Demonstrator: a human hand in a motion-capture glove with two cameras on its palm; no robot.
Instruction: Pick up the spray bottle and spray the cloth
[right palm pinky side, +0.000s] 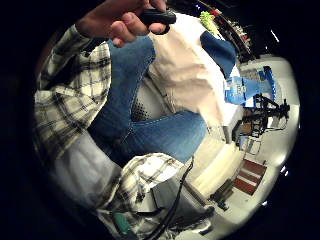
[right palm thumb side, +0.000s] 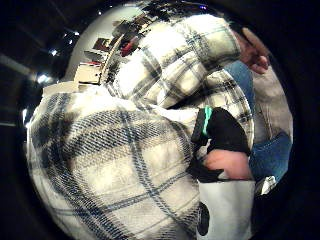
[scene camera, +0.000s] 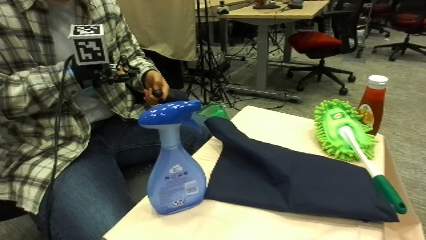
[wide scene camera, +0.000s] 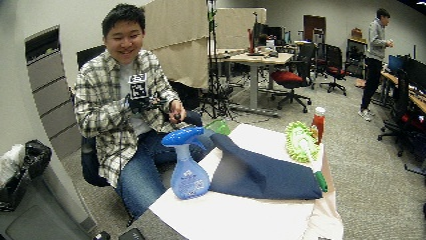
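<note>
A blue spray bottle stands upright at the near left corner of the cream-covered table. Right beside it lies a dark navy cloth, spread flat, with one corner folded up toward the person. My gloved right hand is raised in front of the person's chest, well back from the table and away from the bottle. Nothing shows between it and the plaid shirt, which fills the thumb side palm view. The little finger side palm view looks down past the jeans to the spray bottle far off.
A green fluffy duster with a white and green handle lies along the table's right side, and a ketchup bottle stands behind it. The person's bare left hand holds a small black device. Office chairs and desks stand behind.
</note>
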